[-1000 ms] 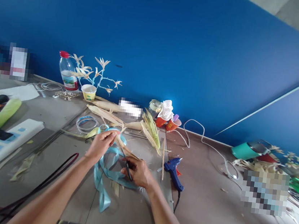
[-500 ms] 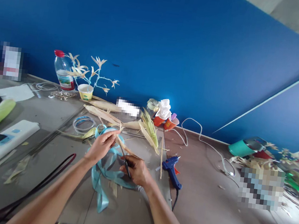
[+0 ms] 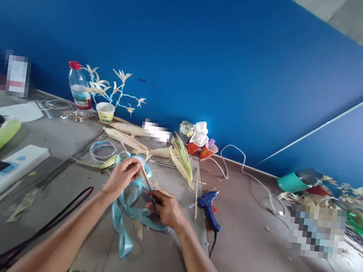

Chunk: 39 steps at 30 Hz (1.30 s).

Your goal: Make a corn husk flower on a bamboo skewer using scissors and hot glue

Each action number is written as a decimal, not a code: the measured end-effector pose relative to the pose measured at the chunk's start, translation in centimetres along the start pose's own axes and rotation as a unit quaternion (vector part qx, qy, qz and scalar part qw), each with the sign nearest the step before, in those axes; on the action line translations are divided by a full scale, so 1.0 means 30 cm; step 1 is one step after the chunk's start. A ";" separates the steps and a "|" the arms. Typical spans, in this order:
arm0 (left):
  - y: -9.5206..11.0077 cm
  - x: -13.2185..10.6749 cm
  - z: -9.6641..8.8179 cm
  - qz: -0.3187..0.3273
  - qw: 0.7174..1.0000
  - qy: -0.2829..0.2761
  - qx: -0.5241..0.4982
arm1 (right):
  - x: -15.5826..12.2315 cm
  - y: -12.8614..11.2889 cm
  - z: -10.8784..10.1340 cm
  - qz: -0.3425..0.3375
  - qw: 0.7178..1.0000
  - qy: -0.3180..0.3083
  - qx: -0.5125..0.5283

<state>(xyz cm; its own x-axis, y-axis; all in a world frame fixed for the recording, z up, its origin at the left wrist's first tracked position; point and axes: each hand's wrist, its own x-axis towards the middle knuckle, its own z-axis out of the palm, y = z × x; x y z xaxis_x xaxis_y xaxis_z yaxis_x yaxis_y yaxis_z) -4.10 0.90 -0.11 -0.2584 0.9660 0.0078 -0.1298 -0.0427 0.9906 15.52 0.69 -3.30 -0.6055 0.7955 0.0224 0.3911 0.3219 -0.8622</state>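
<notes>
My left hand (image 3: 122, 177) is closed, pinching the upper end of a thin straw-coloured strip (image 3: 147, 180) just in front of a roll of light blue ribbon (image 3: 136, 160). My right hand (image 3: 166, 208) is closed round small black-handled scissors (image 3: 155, 203), whose blades point up along the strip. Loose loops of the light blue ribbon (image 3: 123, 230) trail on the grey table under and below both hands.
A blue glue gun (image 3: 210, 208) lies right of my right hand, with a thin stick (image 3: 197, 186) beside it. Dried corn husks (image 3: 182, 158), red cups (image 3: 204, 150), a water bottle (image 3: 78, 86), a husk-flower sprig in a yellow cup (image 3: 105, 111) and a white power strip (image 3: 1, 171) surround the spot.
My left hand has slid slightly down and closer to my right hand along the strip. The view has shifted a little; the hands stay in the same place.
</notes>
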 end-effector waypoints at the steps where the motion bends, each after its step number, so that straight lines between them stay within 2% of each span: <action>1: -0.003 0.001 -0.001 0.000 1.000 0.001 0.000 | 0.000 -0.005 -0.002 -0.006 1.000 0.002 -0.007; 7: -0.013 0.008 -0.006 -0.001 1.000 -0.001 0.007 | 0.002 -0.008 0.001 -0.012 1.000 0.019 -0.017; 12: -0.016 0.009 -0.006 0.004 1.000 -0.008 0.015 | 0.001 0.022 0.023 0.026 0.999 0.012 0.029; 19: -0.034 0.013 -0.009 0.012 0.999 -0.020 0.022 | 0.003 0.037 0.032 0.032 0.997 0.017 0.066; 23: -0.063 0.017 -0.012 0.048 0.998 -0.020 0.044 | 0.008 0.036 0.028 0.031 0.997 0.023 0.062; 28: -0.075 0.015 -0.013 0.099 0.988 -0.049 0.104 | 0.010 0.032 0.022 0.004 0.999 0.031 0.025; 39: -0.065 0.016 -0.009 0.113 0.982 -0.065 0.140 | 0.007 0.003 0.007 -0.004 0.999 0.021 0.024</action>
<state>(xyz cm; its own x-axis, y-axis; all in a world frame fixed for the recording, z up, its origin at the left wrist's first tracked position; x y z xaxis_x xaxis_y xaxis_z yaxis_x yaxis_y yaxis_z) -4.24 1.38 -2.07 -0.1235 0.9652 0.2306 0.1890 -0.2053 0.9603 15.27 0.79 -3.49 -0.5791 0.8137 0.0496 0.3522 0.3045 -0.8850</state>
